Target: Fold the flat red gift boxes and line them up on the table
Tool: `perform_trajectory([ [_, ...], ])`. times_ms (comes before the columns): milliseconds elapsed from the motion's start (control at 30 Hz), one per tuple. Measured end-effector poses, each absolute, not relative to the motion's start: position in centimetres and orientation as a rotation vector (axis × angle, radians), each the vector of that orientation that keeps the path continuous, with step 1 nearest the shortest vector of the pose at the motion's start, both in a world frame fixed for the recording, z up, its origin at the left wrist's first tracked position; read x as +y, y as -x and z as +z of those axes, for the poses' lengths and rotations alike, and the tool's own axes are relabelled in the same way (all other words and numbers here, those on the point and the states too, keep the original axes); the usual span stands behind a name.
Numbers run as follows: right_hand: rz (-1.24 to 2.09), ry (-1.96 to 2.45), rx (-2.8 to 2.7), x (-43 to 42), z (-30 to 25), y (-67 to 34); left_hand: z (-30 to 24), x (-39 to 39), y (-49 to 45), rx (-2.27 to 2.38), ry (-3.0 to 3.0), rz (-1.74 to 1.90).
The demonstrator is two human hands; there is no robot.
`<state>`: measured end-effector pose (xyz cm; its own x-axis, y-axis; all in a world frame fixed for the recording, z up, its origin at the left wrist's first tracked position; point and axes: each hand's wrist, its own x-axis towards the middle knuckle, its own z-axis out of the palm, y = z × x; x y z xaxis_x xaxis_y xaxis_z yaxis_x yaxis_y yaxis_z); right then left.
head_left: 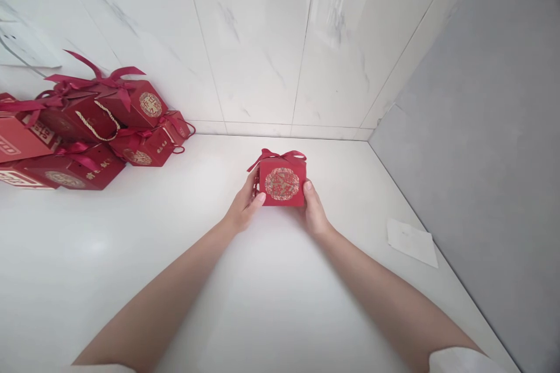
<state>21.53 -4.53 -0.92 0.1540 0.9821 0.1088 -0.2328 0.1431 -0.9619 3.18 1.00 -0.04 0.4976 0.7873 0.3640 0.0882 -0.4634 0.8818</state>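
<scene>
A small red gift box [282, 185] with a gold round emblem on its front and a dark red ribbon bow on top stands on the white counter [219, 280]. My left hand [244, 207] grips its left side, thumb on the front edge. My right hand [314, 211] grips its right side, thumb up along the front corner. Both hands have their fingers wrapped round the box.
A pile of several red gift boxes [87, 128] with ribbons and a gold cord handle lies at the far left against the marble wall. A white slip of paper [412, 242] lies at the right near the grey wall [490, 157].
</scene>
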Motion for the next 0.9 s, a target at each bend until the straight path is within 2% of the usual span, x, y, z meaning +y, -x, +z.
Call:
perform_trajectory([
  [233,1.184,0.922,-0.848,-3.6,-1.7,-21.8,-0.7,2.8,-2.9,0.850,-1.488,0.992],
  [467,0.759,1.211,-0.826,-4.3,-0.6,-22.4,-0.4,3.3,-2.6,0.820,-1.355,0.991],
  [633,0.499,1.426,-1.347,-6.3,1.8,-25.4,0.0,3.3,-2.7,0.807,-1.393,0.973],
  [767,0.199,1.898,-1.540,-10.2,2.4,-32.2,0.7,3.1,-2.9,0.813,-1.399,0.976],
  [900,0.418,2.481,-1.393,-15.5,-0.1,-37.5,1.0,3.1,-3.1,0.831,-1.381,0.985],
])
